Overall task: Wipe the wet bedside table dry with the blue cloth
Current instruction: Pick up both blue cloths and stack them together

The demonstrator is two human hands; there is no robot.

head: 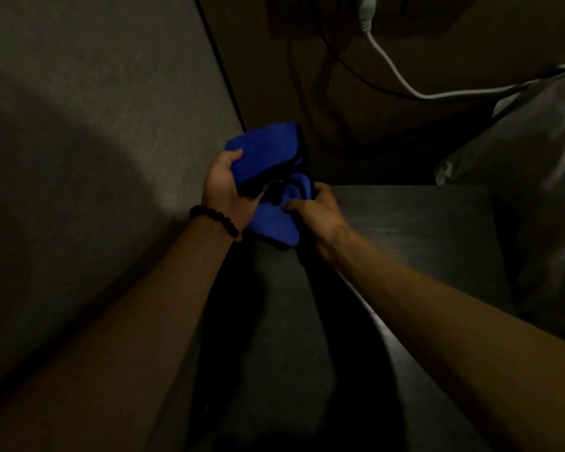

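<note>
The blue cloth [268,151] is bunched up between both hands above the far left corner of the dark bedside table [415,230]. My left hand [225,184] grips its upper part, thumb over the fabric; a black bead bracelet sits on that wrist. My right hand [317,210] holds the lower part, fingers curled into the folds. The room is dim, and no wetness shows on the table top.
A grey wall [95,141] runs close along the left. A black cable [222,70] hangs down the wall corner and a white cable [392,70] trails behind the table. Pale bedding [529,158] lies against the table's right side.
</note>
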